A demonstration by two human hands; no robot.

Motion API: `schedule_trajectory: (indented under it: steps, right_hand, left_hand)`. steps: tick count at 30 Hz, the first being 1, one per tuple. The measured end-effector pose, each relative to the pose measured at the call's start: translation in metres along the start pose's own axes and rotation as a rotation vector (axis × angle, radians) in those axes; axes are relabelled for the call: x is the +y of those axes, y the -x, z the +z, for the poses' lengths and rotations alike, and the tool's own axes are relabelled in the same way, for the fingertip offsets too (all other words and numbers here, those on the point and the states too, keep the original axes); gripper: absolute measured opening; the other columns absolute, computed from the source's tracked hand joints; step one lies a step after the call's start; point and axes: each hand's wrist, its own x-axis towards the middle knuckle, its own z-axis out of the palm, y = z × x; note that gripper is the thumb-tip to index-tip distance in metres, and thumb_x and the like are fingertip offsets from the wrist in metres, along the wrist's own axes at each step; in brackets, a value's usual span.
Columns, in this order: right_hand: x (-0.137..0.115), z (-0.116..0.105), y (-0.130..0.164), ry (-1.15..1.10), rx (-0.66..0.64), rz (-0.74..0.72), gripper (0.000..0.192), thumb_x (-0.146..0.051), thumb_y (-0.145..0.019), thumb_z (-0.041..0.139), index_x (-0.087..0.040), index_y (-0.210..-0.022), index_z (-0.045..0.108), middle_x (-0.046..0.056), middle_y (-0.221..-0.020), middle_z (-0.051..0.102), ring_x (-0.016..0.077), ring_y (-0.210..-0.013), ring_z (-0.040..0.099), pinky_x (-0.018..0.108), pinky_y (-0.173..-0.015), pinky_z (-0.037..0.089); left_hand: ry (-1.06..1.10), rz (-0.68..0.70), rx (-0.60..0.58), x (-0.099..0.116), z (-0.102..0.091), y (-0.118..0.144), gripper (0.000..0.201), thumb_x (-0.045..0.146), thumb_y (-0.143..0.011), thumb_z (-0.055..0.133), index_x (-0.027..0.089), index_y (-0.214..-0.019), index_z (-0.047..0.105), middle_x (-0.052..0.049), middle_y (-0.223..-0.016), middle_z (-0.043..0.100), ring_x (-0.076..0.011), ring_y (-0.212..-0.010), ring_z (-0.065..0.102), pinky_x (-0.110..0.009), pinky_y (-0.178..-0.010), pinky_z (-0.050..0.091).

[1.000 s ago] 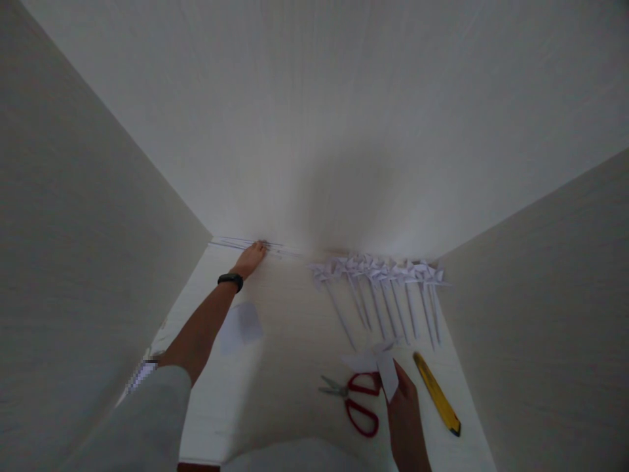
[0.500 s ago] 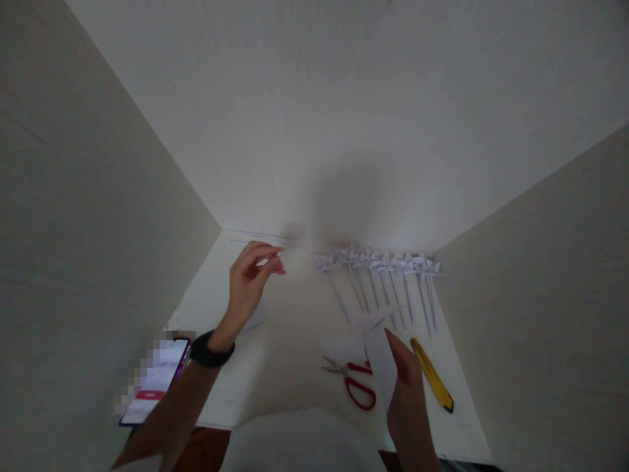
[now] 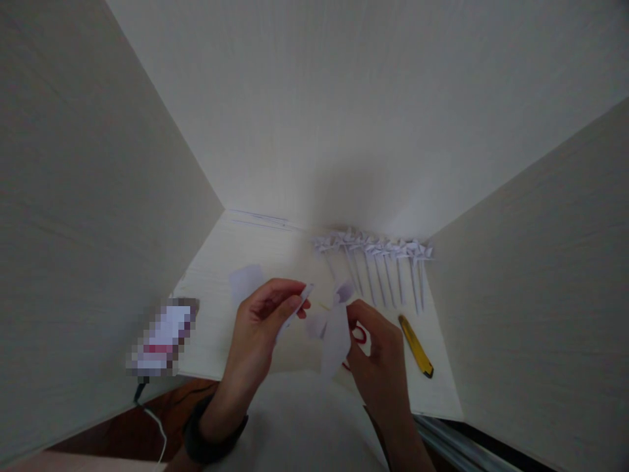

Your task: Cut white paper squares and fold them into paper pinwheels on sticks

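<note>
My left hand point(image 3: 260, 321), with a dark band at the wrist, is closed on a thin white paper stick point(image 3: 295, 311) held at a slant. My right hand point(image 3: 381, 351) pinches the edge of a white paper piece point(image 3: 336, 337) with a curled upper flap, just right of the stick and apart from it. Behind that hand lie scissors, mostly hidden, with a red handle loop point(image 3: 360, 335) showing. A row of white paper pinwheels point(image 3: 378, 247) on thin sticks lies beyond, along the back wall. To the right rests a yellow box cutter point(image 3: 415, 346).
Several thin sticks point(image 3: 260, 217) lie at the back left. A square of white paper point(image 3: 246, 282) is left of centre. A phone point(image 3: 164, 337) with a cable sits at the left edge. Pale walls point(image 3: 344, 118) close in the table on three sides.
My left hand has come down and right, and a paper stick now shows in its fingers. My right hand has moved left and up with its paper, covering much of the scissors. The view has shifted.
</note>
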Motion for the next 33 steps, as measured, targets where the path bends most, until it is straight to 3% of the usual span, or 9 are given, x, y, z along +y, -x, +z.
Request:
schedule_trajectory:
  steps: [8, 13, 16, 23, 26, 30, 33]
  right_hand:
    - [-0.009, 0.000, 0.006, -0.078, 0.000, 0.046, 0.018, -0.019, -0.080, 0.052, -0.020, -0.062, 0.050, -0.004, -0.059, 0.046, 0.0121, -0.056, 0.042, 0.023, -0.052, 0.033]
    - [-0.011, 0.003, 0.009, 0.032, 0.022, -0.023, 0.018, -0.012, -0.078, 0.051, -0.020, -0.062, 0.049, -0.004, -0.060, 0.045, 0.0119, -0.056, 0.043, 0.024, -0.053, 0.032]
    - [-0.011, 0.005, 0.010, 0.113, 0.020, -0.072, 0.017, -0.010, -0.077, 0.048, -0.020, -0.065, 0.052, -0.002, -0.062, 0.051, 0.0131, -0.058, 0.049, 0.024, -0.054, 0.034]
    - [-0.010, 0.004, 0.010, 0.083, -0.029, -0.123, 0.022, -0.008, -0.080, 0.047, -0.019, -0.069, 0.062, 0.002, -0.071, 0.065, 0.0138, -0.060, 0.053, 0.024, -0.054, 0.037]
    - [-0.004, 0.004, 0.005, 0.095, -0.119, -0.072, 0.021, -0.012, -0.081, 0.049, -0.019, -0.067, 0.062, 0.001, -0.066, 0.062, 0.0149, -0.063, 0.055, 0.025, -0.061, 0.039]
    - [0.029, 0.011, 0.003, 0.156, -0.272, 0.165, 0.022, -0.020, -0.081, 0.058, -0.019, -0.059, 0.057, -0.001, -0.062, 0.060, 0.0149, -0.064, 0.056, 0.029, -0.068, 0.040]
    - [0.065, 0.028, 0.013, 0.148, -0.329, 0.266, 0.003, -0.021, -0.081, 0.062, -0.018, -0.081, 0.063, 0.003, -0.080, 0.067, 0.0156, -0.072, 0.061, 0.027, -0.065, 0.044]
  left_hand:
    - [-0.011, -0.007, -0.012, 0.001, 0.005, 0.008, 0.004, 0.020, -0.073, 0.073, 0.021, -0.076, 0.071, 0.001, -0.065, 0.070, -0.0137, -0.062, 0.065, -0.023, -0.062, 0.054]
    - [0.005, 0.044, 0.008, 0.002, 0.006, 0.012, 0.008, 0.014, -0.069, 0.074, 0.021, -0.069, 0.071, 0.001, -0.071, 0.071, -0.0126, -0.063, 0.066, -0.022, -0.061, 0.055]
    - [-0.017, 0.109, 0.023, 0.005, 0.009, 0.017, 0.012, 0.010, -0.066, 0.075, 0.022, -0.066, 0.072, 0.001, -0.072, 0.071, -0.0125, -0.066, 0.066, -0.020, -0.060, 0.055]
    - [-0.137, 0.161, -0.075, 0.014, 0.006, 0.021, 0.015, 0.006, -0.067, 0.073, 0.021, -0.063, 0.073, 0.000, -0.071, 0.072, -0.0135, -0.069, 0.066, -0.021, -0.065, 0.054]
    - [-0.128, 0.096, -0.102, 0.005, -0.005, 0.016, 0.012, 0.009, -0.067, 0.074, 0.020, -0.063, 0.073, 0.000, -0.071, 0.073, -0.0136, -0.070, 0.066, -0.021, -0.067, 0.052]
    - [0.041, -0.168, -0.085, -0.025, -0.019, 0.000, 0.013, 0.014, -0.063, 0.076, 0.017, -0.076, 0.074, -0.002, -0.074, 0.074, -0.0151, -0.069, 0.066, -0.022, -0.065, 0.050]
    - [0.083, -0.208, -0.056, -0.055, -0.022, -0.017, 0.018, 0.030, -0.072, 0.070, 0.015, -0.082, 0.073, -0.005, -0.079, 0.074, -0.0190, -0.075, 0.067, -0.027, -0.069, 0.051]
